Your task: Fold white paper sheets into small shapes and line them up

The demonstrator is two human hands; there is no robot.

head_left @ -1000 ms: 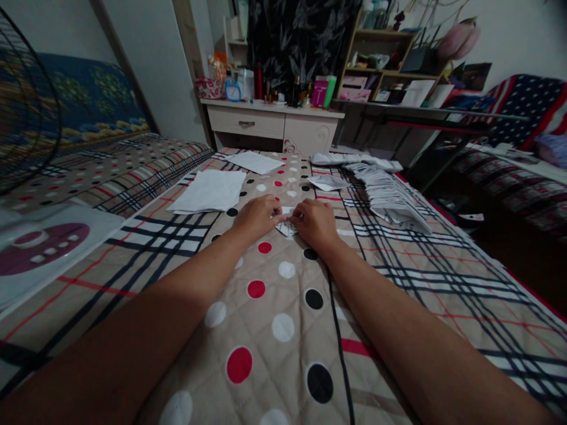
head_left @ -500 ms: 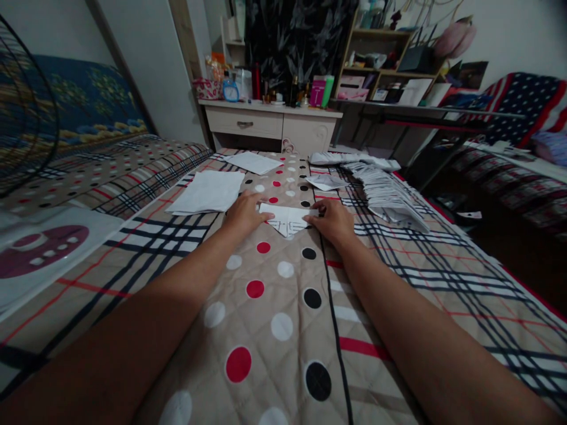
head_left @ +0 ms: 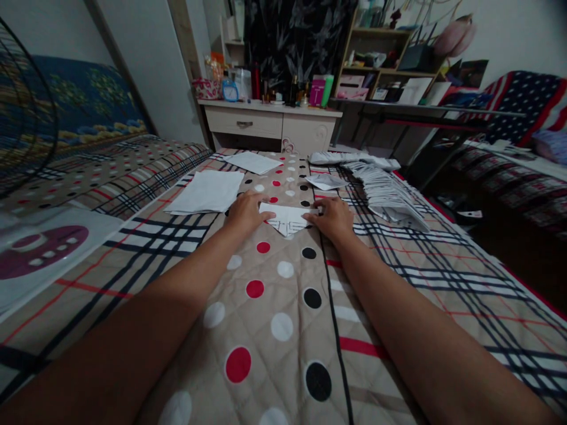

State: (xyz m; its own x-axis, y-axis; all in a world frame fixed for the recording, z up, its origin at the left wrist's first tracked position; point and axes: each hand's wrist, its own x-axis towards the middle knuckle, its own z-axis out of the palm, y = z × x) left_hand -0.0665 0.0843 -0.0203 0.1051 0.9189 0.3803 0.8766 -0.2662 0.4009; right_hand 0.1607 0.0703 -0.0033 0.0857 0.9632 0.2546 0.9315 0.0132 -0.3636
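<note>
A small white sheet of paper (head_left: 289,218), folded to a downward point and printed with dark lines, is held between my two hands just over the bedspread. My left hand (head_left: 247,212) pinches its left corner between thumb and fingers. At the right corner, the thumb and fingers of my right hand (head_left: 333,218) are closed on the paper too. Left of my left hand lies a stack of white paper (head_left: 207,192). Beyond my right hand is a folded paper piece (head_left: 326,182), lying by itself.
Rows of folded paper (head_left: 390,195) lie at the right, another white sheet (head_left: 252,162) farther back. All rest on a quilted dotted and plaid bedspread (head_left: 266,313). A plastic bag (head_left: 48,248) is at the left, a fan (head_left: 26,112) behind it. A white dresser (head_left: 261,124) stands beyond.
Almost nothing differs. Both hands keep their hold on the folded paper in the same place.
</note>
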